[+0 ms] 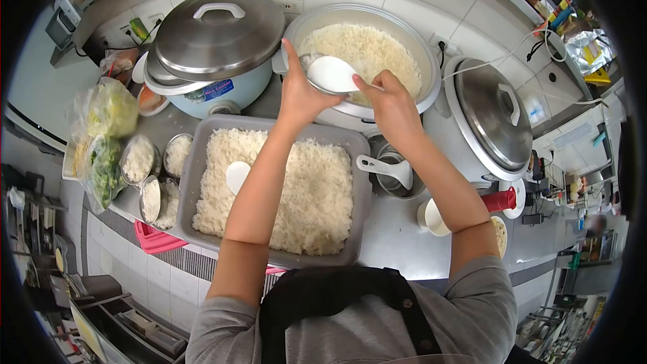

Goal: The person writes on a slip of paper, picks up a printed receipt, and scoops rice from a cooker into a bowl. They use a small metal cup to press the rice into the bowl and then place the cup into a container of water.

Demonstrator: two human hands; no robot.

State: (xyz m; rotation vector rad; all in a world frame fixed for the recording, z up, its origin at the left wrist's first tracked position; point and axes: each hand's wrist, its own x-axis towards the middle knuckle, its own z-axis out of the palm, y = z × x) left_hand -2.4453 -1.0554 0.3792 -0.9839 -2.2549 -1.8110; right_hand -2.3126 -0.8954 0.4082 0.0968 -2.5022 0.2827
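Note:
My left hand (300,94) is wrapped around a small metal bowl (310,60), its thumb pointing up. A white rice paddle (331,74) lies over the bowl's mouth, its handle end pinched in my right hand (391,104). The paddle hides most of what is in the bowl. Both hands are above the near edge of an open rice cooker (431,50), which holds cooked rice (377,44). Below my left forearm sits a grey tub (364,168) filled with white rice (306,195). A white rounded utensil (237,177) rests on that rice, partly behind the forearm.
Lidded rice cookers stand left (222,47) and right (486,111). Several metal bowls of rice (139,160) sit left of the tub, beside bagged vegetables (108,111). Another rice paddle (391,168) lies across a metal container (404,192); a white cup (431,218) stands near my right forearm.

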